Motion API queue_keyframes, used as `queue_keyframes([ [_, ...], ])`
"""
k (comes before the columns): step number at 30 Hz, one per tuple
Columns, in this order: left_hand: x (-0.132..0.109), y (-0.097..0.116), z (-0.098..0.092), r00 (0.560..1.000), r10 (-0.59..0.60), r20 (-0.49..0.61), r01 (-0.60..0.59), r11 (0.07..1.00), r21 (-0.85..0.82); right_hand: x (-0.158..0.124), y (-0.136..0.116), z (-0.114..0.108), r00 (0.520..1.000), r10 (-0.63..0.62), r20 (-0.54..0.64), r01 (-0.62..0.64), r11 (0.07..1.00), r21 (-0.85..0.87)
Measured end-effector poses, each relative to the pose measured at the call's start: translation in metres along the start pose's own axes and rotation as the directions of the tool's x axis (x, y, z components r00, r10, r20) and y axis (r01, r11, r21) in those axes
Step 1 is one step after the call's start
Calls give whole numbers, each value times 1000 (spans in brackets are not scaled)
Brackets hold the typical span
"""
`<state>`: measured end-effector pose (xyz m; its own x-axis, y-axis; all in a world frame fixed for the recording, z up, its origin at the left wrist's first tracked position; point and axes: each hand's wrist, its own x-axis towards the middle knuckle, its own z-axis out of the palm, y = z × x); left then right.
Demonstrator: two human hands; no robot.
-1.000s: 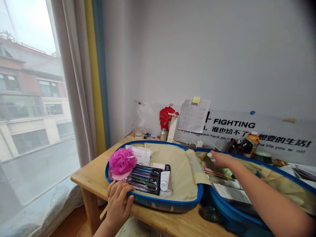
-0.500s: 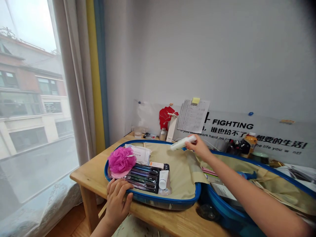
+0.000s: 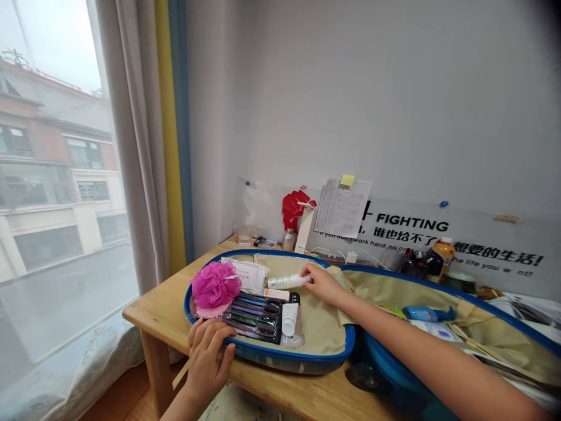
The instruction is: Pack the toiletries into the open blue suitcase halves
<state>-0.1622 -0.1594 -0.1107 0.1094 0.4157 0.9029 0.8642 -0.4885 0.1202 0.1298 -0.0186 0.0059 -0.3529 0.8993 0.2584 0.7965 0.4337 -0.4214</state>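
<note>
My right hand (image 3: 323,285) on a white travel tube (image 3: 286,281)
I'm pinching the tube by one end, lying nearly level, low over the beige lining (image 3: 322,321) of the open case; my left hand (image 3: 205,361) curls over the case's blue rim (image 3: 280,349)

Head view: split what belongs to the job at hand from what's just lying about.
In play: right hand holding a white tube; left hand on the rim of the open blue-edged toiletry case; pink bath pouf; toothbrush pack.

Lying about: orange drink bottle; pinned paper list; wooden desk.
</note>
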Motion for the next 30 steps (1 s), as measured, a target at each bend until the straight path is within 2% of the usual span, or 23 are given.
queue_keyframes([
  [7, 0, 0, 0, 1000, 5, -2, -5, 1000, 3, -5, -6, 4, 985, -8, 174, 32, 990, -135],
  [9, 0, 0, 0, 1000, 9, -11, -9, 1000, 3, -3, -5, -4, 984, 7, 176, 21, 987, -157],
  [11, 0, -1, 0, 1000, 9, -13, -9, 1000, 1, 2, 1, -23, 992, 44, 114, -24, 985, -173],
  [13, -1, -1, 0, 1000, 2, -6, -2, 1000, 2, 7, 16, -51, 994, 109, 1, -107, 977, -182],
  [15, -2, -2, 1, 1000, -4, -4, 5, 1000, 6, 9, 37, -82, 976, 188, -111, -206, 962, -181],
  [17, -2, -3, 1, 1000, -8, -6, 8, 1000, 11, 3, 61, -105, 953, 264, -146, -288, 941, -179],
  [19, -2, -3, 1, 1000, -4, -14, 4, 1000, 14, -9, 85, -116, 943, 323, -75, -332, 926, -181],
  [22, -2, -3, 1, 1000, 4, -25, -4, 1000, 16, -32, 112, -112, 910, 381, 163, -348, 916, -198],
  [24, -2, -3, 0, 1000, 14, -23, -13, 1000, 14, -42, 123, -102, 851, 416, 320, -357, 906, -228],
  [26, -3, -4, 0, 1000, 23, -13, -22, 1000, 12, -45, 130, -93, 783, 455, 423, -368, 888, -274],
  [28, -4, -5, 0, 1000, 26, -5, -26, 1000, 11, -42, 135, -87, 729, 493, 474, -375, 868, -327],
  [30, -4, -6, 0, 1000, 29, -3, -29, 1000, 9, -38, 137, -83, 697, 526, 488, -373, 846, -381],
])
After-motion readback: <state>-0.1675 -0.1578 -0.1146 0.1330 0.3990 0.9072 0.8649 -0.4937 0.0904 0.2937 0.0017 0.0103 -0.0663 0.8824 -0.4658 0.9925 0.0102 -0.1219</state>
